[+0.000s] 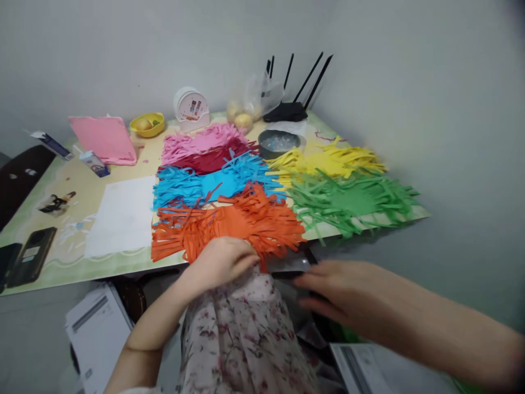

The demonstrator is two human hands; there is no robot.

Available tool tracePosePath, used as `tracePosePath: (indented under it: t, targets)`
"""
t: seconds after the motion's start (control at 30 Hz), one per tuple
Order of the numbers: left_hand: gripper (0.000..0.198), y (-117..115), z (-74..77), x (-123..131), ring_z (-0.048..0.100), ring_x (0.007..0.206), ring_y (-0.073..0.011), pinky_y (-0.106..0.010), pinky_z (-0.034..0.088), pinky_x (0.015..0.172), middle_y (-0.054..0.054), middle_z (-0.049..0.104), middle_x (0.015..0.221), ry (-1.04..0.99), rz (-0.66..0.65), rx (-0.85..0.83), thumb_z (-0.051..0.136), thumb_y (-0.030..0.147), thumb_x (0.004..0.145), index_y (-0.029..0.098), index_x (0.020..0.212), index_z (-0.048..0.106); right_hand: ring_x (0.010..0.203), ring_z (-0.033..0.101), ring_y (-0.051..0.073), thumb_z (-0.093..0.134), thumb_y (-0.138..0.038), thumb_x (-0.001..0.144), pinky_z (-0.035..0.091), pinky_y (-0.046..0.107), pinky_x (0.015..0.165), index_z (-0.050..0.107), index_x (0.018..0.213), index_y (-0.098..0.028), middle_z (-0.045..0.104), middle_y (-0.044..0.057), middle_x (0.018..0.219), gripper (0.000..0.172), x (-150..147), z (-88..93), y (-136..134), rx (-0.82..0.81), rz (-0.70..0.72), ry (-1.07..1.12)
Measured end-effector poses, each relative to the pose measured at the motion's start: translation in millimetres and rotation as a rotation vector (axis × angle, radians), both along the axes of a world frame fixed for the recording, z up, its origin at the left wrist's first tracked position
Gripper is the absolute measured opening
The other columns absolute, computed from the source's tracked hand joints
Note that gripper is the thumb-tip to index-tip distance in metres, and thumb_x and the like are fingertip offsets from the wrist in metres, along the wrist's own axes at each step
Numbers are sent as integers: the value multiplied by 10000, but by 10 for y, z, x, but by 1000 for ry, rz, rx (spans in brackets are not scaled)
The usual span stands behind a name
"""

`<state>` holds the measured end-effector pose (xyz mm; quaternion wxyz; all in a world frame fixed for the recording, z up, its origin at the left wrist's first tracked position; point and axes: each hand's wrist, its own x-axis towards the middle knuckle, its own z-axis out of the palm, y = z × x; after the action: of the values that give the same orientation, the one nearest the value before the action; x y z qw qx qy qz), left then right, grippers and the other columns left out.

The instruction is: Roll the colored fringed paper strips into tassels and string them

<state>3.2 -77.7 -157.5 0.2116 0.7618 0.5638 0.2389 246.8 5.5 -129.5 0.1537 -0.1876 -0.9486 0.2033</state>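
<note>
My left hand (225,262) is at the table's front edge with its fingers curled down, against the near side of an orange fringed paper bundle (235,221). Whatever its fingers grip is hidden from view. Off the table's edge to the right, my right hand (332,287) is smeared by motion, its thumb and fingers apart and nothing visible between them. Behind the orange bundle lie blue (221,180), dark red (209,158) and pink (205,139) fringed paper bundles. Yellow (328,161) and green (355,197) ones spread along the right side.
A grey bowl (279,143) of clear pieces and a black router (287,112) stand at the back. Left are white paper (123,216), a pink tablet case (104,139), a small carton (94,161) and a phone (33,256). Printed packages (96,334) sit below the table.
</note>
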Motion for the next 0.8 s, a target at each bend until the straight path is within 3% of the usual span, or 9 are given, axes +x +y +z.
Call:
tracePosePath:
  t: [0.07, 0.13, 0.2, 0.3, 0.4, 0.5, 0.63, 0.8]
  targets:
    - [233, 41, -155, -155, 705, 892, -199, -291, 534, 810, -80, 752, 944, 99, 158, -35, 498, 254, 958, 168, 979, 714, 655, 683, 190, 602, -255, 897, 469, 294, 567, 716, 859, -237, 732, 31, 748, 121, -373, -130, 147, 84, 145, -192]
    - [216, 102, -327, -244, 692, 990, -228, -333, 537, 883, -108, 739, 1041, 193, 247, -46, 519, 219, 938, 157, 1033, 702, 821, 695, 215, 560, -201, 932, 491, 299, 678, 701, 1003, -174, 746, 75, 904, 160, -731, -295, 294, 173, 134, -299]
    - [232, 163, -494, -272, 645, 1135, -262, -381, 507, 990, -153, 688, 1198, 264, 274, -37, 579, 206, 898, 137, 1097, 678, 918, 672, 233, 560, -182, 936, 489, 315, 770, 691, 1013, -133, 732, 109, 965, 159, -998, -499, 394, 232, 144, -350]
    - [319, 221, -682, -261, 581, 1240, -299, -424, 460, 1067, -209, 619, 1299, 333, 293, -29, 658, 209, 843, 99, 1142, 646, 1029, 621, 264, 579, -184, 926, 461, 348, 853, 671, 1066, -96, 698, 161, 1065, 189, -1172, -793, 457, 264, 172, -360]
    - [316, 236, -768, -264, 597, 1210, -299, -423, 470, 1051, -196, 627, 1281, 370, 311, -38, 651, 216, 849, 103, 1144, 637, 1005, 603, 263, 549, -151, 933, 437, 354, 837, 667, 1072, -100, 691, 157, 1063, 190, -1174, -955, 502, 284, 183, -362]
    - [315, 240, -779, -291, 611, 1175, -306, -426, 469, 1037, -186, 636, 1261, 368, 310, -27, 651, 277, 858, 114, 1127, 635, 900, 598, 237, 533, -146, 938, 414, 341, 781, 683, 974, -136, 706, 112, 962, 155, -1158, -962, 584, 291, 188, -355]
    - [238, 279, -740, -299, 641, 1072, -296, -427, 460, 1017, -152, 686, 1111, 394, 328, -18, 612, 323, 882, 141, 1034, 633, 888, 575, 243, 456, -196, 976, 395, 355, 783, 673, 930, -136, 695, 121, 915, 230, -1162, -833, 632, 311, 141, -317]
    - [102, 376, -612, -300, 636, 948, -270, -400, 486, 877, -124, 687, 968, 401, 518, -8, 515, 143, 880, 164, 920, 606, 1013, 574, 271, 395, -178, 978, 417, 403, 911, 676, 1008, -127, 686, 162, 1107, 287, -1136, -774, 295, 276, 50, -91]
